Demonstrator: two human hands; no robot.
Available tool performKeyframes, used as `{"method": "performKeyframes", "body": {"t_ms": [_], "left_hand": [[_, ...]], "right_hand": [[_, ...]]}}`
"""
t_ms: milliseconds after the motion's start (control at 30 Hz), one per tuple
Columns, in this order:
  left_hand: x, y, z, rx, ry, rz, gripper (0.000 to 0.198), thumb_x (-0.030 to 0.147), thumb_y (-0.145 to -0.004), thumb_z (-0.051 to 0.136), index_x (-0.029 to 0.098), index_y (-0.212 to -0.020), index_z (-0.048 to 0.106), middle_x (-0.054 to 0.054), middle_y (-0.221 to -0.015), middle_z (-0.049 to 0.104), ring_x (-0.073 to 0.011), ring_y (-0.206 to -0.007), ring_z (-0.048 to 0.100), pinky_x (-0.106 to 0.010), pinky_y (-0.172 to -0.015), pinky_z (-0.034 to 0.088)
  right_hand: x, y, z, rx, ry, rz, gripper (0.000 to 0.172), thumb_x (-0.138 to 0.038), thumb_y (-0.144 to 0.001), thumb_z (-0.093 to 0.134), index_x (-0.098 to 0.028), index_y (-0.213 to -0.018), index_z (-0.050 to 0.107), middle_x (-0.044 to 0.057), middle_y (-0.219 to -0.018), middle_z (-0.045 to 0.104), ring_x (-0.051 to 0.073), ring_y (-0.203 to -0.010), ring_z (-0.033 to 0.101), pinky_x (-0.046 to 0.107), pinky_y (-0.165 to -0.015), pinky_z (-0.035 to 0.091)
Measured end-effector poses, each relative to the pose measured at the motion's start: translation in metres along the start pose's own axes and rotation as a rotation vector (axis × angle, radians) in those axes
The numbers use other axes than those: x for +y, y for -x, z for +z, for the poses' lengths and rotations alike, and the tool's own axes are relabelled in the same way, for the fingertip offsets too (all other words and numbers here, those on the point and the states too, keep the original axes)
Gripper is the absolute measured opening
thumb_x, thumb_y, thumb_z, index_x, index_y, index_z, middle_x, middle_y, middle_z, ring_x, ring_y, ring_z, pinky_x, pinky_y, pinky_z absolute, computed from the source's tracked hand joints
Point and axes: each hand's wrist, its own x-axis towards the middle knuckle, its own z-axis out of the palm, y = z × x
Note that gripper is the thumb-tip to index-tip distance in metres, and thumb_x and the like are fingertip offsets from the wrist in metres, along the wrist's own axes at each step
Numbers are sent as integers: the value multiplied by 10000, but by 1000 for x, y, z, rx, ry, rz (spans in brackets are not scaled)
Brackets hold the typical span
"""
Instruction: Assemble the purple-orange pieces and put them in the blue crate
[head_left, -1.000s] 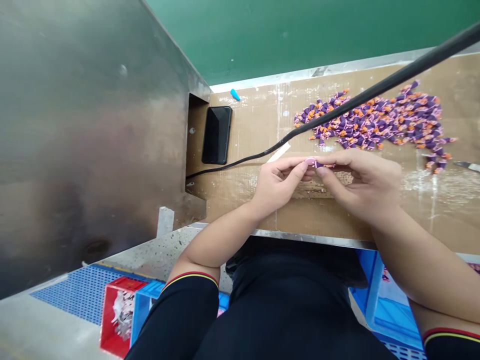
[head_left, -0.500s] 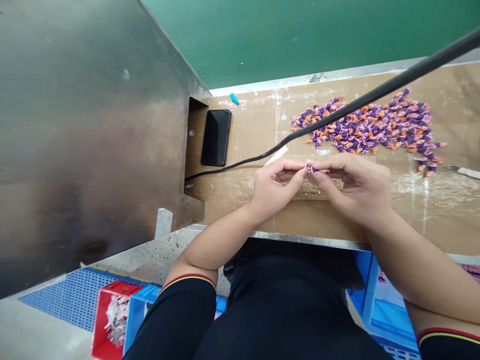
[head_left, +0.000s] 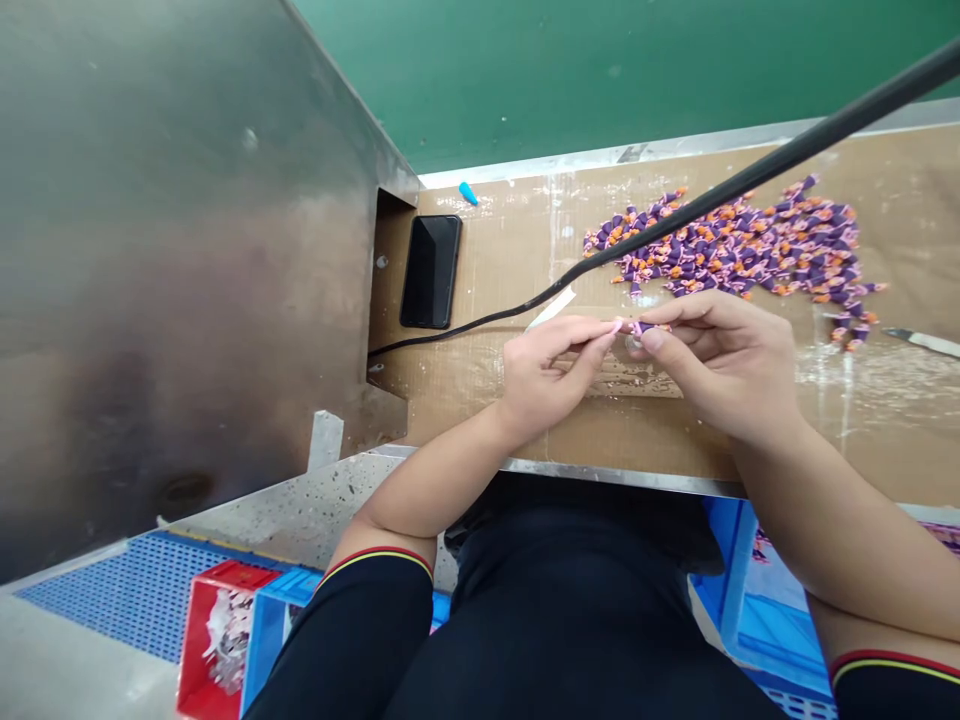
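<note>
Between the thumb and forefinger of my left hand [head_left: 559, 368] is a small pale pink piece [head_left: 616, 326]; its kind is too small to make out. My right hand [head_left: 724, 360] pinches a tiny purple-and-orange figurine [head_left: 649, 328], its pink-edged end facing the left hand. A narrow gap separates the two pieces. Behind my hands, a pile of similar purple, pink and orange figurines [head_left: 720, 255] lies on the cardboard-covered table [head_left: 517, 260]. A white strip [head_left: 553, 306] rests just beyond my left fingers.
A black cable [head_left: 675, 225] slants across the table above the pile. At left stand a metal cabinet [head_left: 187, 250] and a phone [head_left: 431, 272]. A blue cap-like piece [head_left: 468, 193] lies at the back, a knife-like tool [head_left: 922, 341] at right. Below are red [head_left: 196, 640] and blue crates [head_left: 739, 570].
My right hand has moved slightly right and up with the figurine, away from the left hand. A gap now shows between the figurine and the pale pink piece.
</note>
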Motion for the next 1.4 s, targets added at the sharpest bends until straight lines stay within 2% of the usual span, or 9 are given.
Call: {"method": "performKeyframes", "body": {"t_ms": [100,167,267,433,667,900,1100,1233,1400], "left_hand": [[3,2,3,30,330,-411,168,385,-1028,836,223,-1047,876,-62,-1038,884,-162,-916,862,-272,-852,728],[4,1,4,52,487,-598,274,492,-943,916,223,-984,880,-58,-987,879,-159,-878,855,-270,-844,730],[4,-1,5,62,573,-738,392,572,-807,1005,224,-940,884,-56,-976,875,-153,-890,844,-260,-875,724],[5,-3,5,75,600,-792,453,611,-740,1032,220,-915,884,-57,-961,870,-146,-857,830,-260,-868,719],[6,1,6,70,566,-743,407,581,-796,1008,217,-929,887,-63,-959,872,-148,-857,833,-272,-874,724],[16,3,8,66,362,-541,300,504,-958,897,207,-1000,882,-87,-1061,878,-185,-957,853,-334,-937,737],[13,7,9,59,308,-409,209,433,-992,871,228,-1032,885,-87,-1102,880,-217,-1064,863,-355,-990,733],[8,10,9,76,192,-204,112,275,-1042,798,255,-1113,882,-72,-1130,880,-195,-1090,863,-321,-1003,719],[4,11,9,85,4,56,314,86,-992,783,261,-1245,852,-68,-1179,877,-197,-1097,866,-314,-1005,721]], "right_hand": [[5,1,2,45,78,-66,129,-369,-982,880,-270,-1052,835,40,-969,864,210,-841,846,334,-771,742],[8,1,3,45,170,-149,82,-322,-982,861,-281,-1051,848,35,-981,870,213,-845,841,345,-765,733],[10,0,4,33,245,-235,68,-258,-980,831,-290,-1033,858,27,-963,874,211,-814,830,350,-722,705],[13,1,6,29,264,-231,58,-272,-977,830,-290,-1024,858,28,-957,877,217,-812,826,364,-703,681],[15,2,9,92,239,-236,43,-273,-962,849,-284,-1000,865,24,-916,870,209,-770,814,349,-685,666],[8,4,11,103,307,-280,83,-257,-973,849,-330,-1005,869,7,-940,884,243,-802,847,390,-696,707],[6,3,11,81,281,-336,152,-234,-965,850,-373,-1023,864,1,-1006,893,273,-857,872,426,-719,748],[6,4,12,86,306,-326,146,-238,-969,844,-372,-1025,859,5,-1028,895,279,-872,876,451,-769,761],[3,10,15,122,272,-316,165,-215,-981,839,-356,-1064,860,8,-1045,895,269,-918,876,448,-838,752]]}}
